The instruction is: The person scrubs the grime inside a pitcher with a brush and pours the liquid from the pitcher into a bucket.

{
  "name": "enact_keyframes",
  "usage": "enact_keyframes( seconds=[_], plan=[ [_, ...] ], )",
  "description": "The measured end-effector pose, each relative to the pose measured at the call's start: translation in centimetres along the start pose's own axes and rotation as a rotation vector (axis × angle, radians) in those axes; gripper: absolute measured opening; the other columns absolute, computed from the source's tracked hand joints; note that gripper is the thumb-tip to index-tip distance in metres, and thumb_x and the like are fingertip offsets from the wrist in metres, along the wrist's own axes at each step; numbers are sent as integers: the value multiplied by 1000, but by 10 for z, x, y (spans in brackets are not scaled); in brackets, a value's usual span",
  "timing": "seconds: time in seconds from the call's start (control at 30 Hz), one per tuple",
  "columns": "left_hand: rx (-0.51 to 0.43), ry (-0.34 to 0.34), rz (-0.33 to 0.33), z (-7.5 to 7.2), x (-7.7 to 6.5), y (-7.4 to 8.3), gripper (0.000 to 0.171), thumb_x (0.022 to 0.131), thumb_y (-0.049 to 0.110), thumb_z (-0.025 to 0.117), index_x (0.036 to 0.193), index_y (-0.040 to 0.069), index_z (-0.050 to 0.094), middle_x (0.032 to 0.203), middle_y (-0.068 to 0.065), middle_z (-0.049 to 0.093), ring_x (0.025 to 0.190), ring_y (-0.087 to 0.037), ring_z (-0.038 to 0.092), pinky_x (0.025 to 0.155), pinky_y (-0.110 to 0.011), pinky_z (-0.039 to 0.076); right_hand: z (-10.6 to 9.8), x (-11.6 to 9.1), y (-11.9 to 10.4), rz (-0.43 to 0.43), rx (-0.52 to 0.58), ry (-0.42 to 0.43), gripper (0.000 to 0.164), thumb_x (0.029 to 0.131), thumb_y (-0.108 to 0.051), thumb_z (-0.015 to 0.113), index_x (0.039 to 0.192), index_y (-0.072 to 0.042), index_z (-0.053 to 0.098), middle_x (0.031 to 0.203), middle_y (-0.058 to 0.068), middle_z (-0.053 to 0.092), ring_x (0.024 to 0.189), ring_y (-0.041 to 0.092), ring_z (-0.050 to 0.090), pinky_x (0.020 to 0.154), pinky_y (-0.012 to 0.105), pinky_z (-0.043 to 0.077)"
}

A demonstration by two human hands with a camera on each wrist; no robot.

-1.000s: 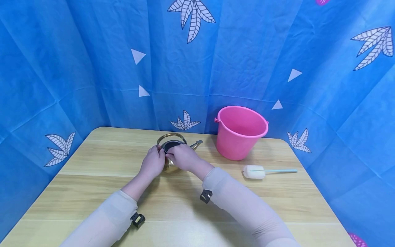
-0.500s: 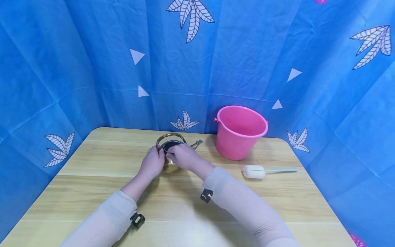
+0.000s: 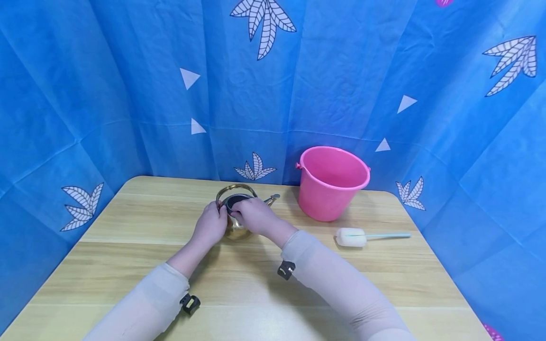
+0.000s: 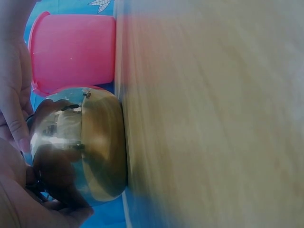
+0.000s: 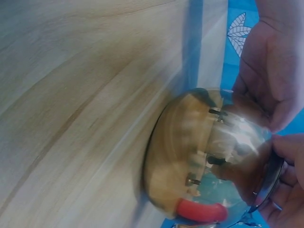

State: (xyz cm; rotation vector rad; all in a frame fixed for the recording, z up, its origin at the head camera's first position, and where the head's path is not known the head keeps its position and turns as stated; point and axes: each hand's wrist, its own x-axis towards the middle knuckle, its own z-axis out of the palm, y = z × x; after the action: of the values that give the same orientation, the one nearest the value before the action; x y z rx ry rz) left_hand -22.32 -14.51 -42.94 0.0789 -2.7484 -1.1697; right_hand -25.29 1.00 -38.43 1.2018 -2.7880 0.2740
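A shiny gold kettle [image 3: 236, 232] stands upright on the wooden table, its dark round mouth uncovered. Its hoop handle [image 3: 236, 186] rises behind the mouth, and the spout points right. My left hand [image 3: 211, 223] holds the kettle's left side by the handle's base. From the right, my right hand [image 3: 257, 217] pinches the kettle's rim; in the right wrist view the right hand's fingers [image 5: 288, 192] reach over the dark rim, thumb outside. The left wrist view has the left thumb lying along the kettle's body [image 4: 76, 147]. Fingertips inside the mouth are hidden.
A pink bucket [image 3: 322, 199] stands at the back right, just beyond the spout. In front of it lies a white sponge brush [image 3: 351, 237] with a pale green stick handle. Blue patterned curtain [image 3: 162, 85] encloses the table's [image 3: 141, 213] back and sides.
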Motion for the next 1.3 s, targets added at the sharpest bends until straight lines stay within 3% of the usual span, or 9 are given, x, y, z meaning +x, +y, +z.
enact_keyframes(
  seconds=[0.3,0.6,1.07,1.3],
  plan=[
    [2,-6,1,0,0,-1,50,107,25,33,134,-15,44,131,-35,51,125,-48,50,104,-57,41,-4,-1,0,-27,-3,36,21,102,-25,60,91,-13,74,77,-6,66,80,15,66,81,34,54],
    [2,-11,7,-1,0,-2,50,107,24,32,134,-16,43,131,-35,50,126,-48,49,105,-57,40,-9,0,0,-15,-10,31,19,101,-24,61,93,-13,74,81,-5,69,79,13,65,78,31,54],
    [-3,-14,8,-1,0,-2,49,107,23,33,133,-17,43,130,-36,51,124,-50,50,103,-59,41,-16,-2,1,-45,0,92,19,101,-25,61,95,-13,75,88,-3,72,87,16,69,83,32,55],
    [-6,-8,9,0,-1,0,47,106,21,33,132,-16,44,128,-36,51,123,-50,50,103,-59,41,-20,-4,1,-67,12,114,20,101,-24,61,91,-13,74,83,-4,70,81,15,68,78,32,55]
  ],
)
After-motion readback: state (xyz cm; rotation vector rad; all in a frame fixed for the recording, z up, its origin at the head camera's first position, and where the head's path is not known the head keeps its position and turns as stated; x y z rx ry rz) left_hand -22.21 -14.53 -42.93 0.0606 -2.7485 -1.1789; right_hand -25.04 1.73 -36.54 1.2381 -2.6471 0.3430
